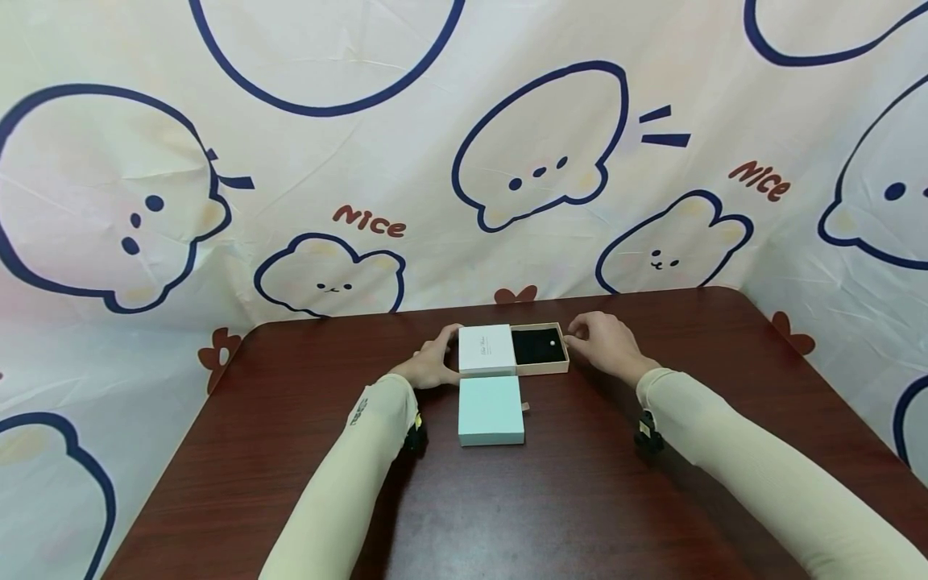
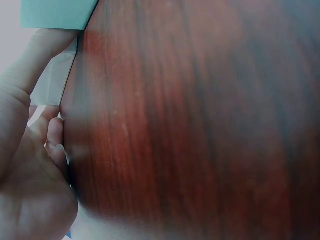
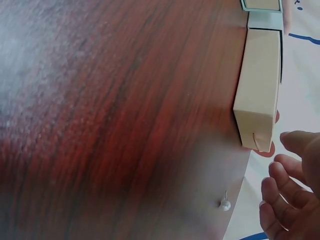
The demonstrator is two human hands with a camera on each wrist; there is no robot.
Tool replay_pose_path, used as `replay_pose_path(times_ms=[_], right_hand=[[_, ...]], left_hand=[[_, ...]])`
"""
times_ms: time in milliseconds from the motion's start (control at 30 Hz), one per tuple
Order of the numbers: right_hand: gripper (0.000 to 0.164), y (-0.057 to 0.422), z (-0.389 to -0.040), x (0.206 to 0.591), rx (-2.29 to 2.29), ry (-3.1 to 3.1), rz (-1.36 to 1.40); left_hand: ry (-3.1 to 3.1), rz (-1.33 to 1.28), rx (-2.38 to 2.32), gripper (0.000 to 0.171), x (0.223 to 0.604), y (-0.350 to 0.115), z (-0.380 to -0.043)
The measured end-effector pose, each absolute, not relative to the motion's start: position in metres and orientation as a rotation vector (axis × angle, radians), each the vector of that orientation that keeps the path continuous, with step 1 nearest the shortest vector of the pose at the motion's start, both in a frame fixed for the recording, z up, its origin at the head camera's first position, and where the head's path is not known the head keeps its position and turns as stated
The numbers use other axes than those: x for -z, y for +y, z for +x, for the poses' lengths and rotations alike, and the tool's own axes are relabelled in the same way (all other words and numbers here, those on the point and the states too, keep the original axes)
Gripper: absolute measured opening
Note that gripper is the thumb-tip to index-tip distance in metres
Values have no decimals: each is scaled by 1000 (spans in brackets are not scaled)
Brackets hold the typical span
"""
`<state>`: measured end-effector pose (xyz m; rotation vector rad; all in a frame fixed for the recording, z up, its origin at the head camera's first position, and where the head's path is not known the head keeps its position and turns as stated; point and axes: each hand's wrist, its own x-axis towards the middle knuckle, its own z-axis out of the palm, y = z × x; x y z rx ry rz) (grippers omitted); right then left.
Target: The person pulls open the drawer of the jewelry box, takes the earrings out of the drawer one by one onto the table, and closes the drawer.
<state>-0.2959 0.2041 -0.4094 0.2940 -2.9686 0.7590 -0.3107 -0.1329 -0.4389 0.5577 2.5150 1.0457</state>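
My left hand (image 1: 429, 364) holds the left end of a white drawer box (image 1: 486, 350), thumb on the near side and fingers at the far corner. The box's beige drawer (image 3: 257, 80) is pulled out to the right. It has a black insert (image 1: 533, 348) with a small white pearl (image 1: 553, 343) on it. My right hand (image 1: 607, 345) is just beyond the drawer's right end, fingers loosely bent, nothing seen in them. In the right wrist view, a pearl stud earring (image 3: 225, 205) lies on the table near that hand.
A closed teal box (image 1: 490, 411) sits directly in front of the white box, with a small ribbon tab (image 1: 525, 408) on its right side. Both stand on a dark brown wooden table (image 1: 580, 499). A printed cloth (image 1: 428, 161) hangs behind and at the sides.
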Motion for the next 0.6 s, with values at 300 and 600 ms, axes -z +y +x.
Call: replay_pose_path(times_ms=[300, 600], right_hand=[[24, 200, -296, 408, -743, -2971, 325], [23, 194, -296, 408, -729, -2982, 348]], left_hand=[[2514, 553, -1053, 94, 438, -133, -310], [2522, 559, -1054, 94, 438, -132, -310]])
